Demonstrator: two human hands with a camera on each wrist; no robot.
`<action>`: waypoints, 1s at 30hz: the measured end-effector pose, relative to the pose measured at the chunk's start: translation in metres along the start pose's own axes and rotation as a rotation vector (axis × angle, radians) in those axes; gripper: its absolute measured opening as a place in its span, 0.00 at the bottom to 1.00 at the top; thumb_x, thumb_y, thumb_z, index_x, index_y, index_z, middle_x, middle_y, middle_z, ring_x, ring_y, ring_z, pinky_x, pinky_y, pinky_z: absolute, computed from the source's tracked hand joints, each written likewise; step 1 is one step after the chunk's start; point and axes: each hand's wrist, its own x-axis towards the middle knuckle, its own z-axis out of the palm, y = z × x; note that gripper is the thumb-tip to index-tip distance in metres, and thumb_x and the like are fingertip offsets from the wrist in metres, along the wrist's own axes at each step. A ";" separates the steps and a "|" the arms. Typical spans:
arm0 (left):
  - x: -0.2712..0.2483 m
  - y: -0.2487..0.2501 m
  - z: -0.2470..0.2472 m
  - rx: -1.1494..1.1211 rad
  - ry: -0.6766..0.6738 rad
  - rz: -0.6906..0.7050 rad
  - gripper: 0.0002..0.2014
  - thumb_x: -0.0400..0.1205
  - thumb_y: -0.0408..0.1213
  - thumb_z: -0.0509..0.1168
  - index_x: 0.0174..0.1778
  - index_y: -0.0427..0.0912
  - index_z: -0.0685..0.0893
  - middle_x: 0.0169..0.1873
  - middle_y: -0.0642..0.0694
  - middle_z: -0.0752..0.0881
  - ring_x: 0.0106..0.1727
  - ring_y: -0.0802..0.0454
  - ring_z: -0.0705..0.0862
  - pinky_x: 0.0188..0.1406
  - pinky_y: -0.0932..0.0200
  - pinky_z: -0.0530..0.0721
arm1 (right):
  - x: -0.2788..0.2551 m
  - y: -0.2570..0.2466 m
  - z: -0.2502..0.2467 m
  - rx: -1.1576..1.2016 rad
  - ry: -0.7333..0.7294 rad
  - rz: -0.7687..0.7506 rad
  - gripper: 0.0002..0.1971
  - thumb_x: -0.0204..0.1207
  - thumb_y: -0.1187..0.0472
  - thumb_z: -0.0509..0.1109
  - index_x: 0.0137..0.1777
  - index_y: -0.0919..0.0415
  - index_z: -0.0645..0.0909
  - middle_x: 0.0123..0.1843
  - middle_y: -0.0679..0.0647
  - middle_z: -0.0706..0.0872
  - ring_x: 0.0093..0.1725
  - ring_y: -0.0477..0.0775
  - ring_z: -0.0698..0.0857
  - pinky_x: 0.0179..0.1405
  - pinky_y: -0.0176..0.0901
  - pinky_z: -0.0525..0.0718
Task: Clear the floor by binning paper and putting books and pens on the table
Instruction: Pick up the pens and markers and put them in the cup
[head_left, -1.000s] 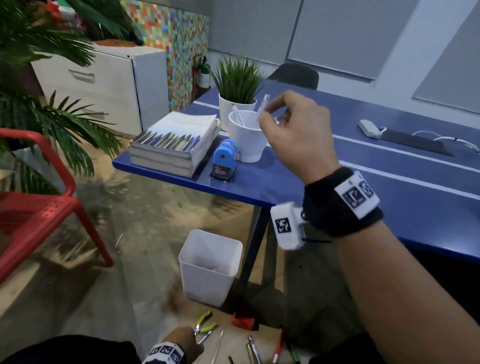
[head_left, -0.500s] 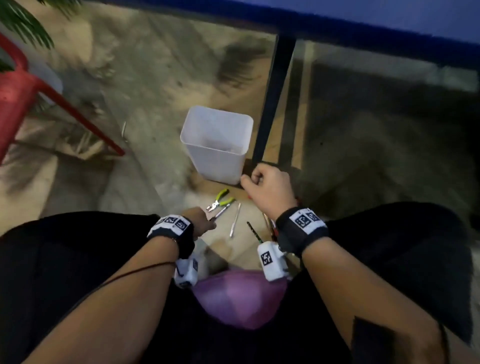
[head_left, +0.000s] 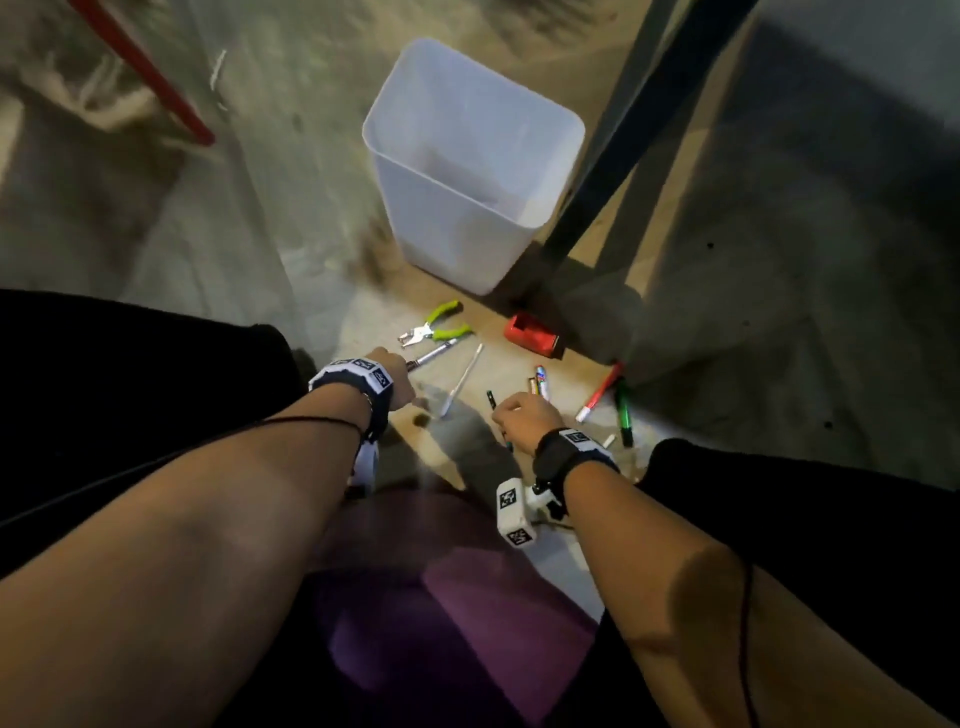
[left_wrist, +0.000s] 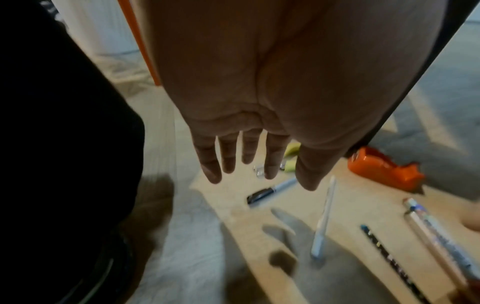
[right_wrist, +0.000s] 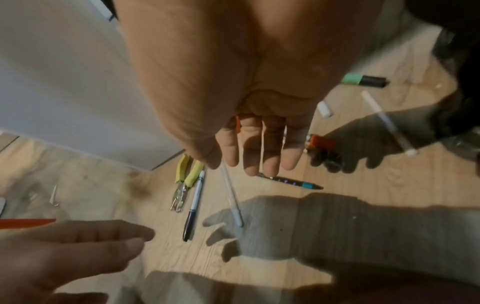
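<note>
Several pens lie loose on the wooden floor in front of the white bin (head_left: 467, 156). My left hand (head_left: 397, 376) hovers open, fingers straight, over a black-and-silver pen (left_wrist: 270, 191). A white pen (left_wrist: 324, 218) lies just to its right. My right hand (head_left: 511, 415) hangs open with straight fingers (right_wrist: 270, 156) above a dark patterned pen (right_wrist: 291, 181) and holds nothing. A red marker (head_left: 600, 392) and a green marker (head_left: 623, 410) lie further right. No paper or books show on the floor.
Green-handled pliers (head_left: 431, 327) and a red tape dispenser (head_left: 530, 338) lie between the pens and the bin. A black table leg (head_left: 613, 156) stands right of the bin. A red chair leg (head_left: 150, 78) slants at the far left. My knees flank both arms.
My right hand came down from the white cup on the table, with no pen in it now. The view dropped to the floor, and both hands moved lower over the pens.
</note>
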 end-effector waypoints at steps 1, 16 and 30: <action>0.008 -0.005 0.012 -0.007 0.001 -0.004 0.19 0.78 0.56 0.63 0.53 0.44 0.83 0.46 0.43 0.80 0.40 0.41 0.82 0.37 0.53 0.78 | 0.011 -0.002 0.008 -0.005 -0.016 -0.009 0.08 0.80 0.53 0.68 0.47 0.53 0.88 0.54 0.58 0.93 0.62 0.68 0.90 0.65 0.57 0.89; 0.076 0.007 0.065 -0.347 -0.097 -0.139 0.37 0.77 0.56 0.50 0.84 0.48 0.59 0.83 0.45 0.53 0.81 0.35 0.58 0.76 0.37 0.64 | 0.103 -0.076 0.063 -0.090 -0.149 -0.001 0.24 0.88 0.62 0.62 0.83 0.65 0.75 0.83 0.70 0.71 0.78 0.72 0.78 0.76 0.59 0.82; 0.082 0.000 0.070 -0.244 0.012 -0.108 0.20 0.83 0.46 0.63 0.66 0.37 0.83 0.60 0.38 0.79 0.57 0.38 0.85 0.58 0.48 0.85 | 0.113 -0.074 0.081 -0.536 0.071 -0.120 0.24 0.85 0.65 0.69 0.79 0.69 0.70 0.76 0.67 0.79 0.74 0.66 0.82 0.71 0.52 0.82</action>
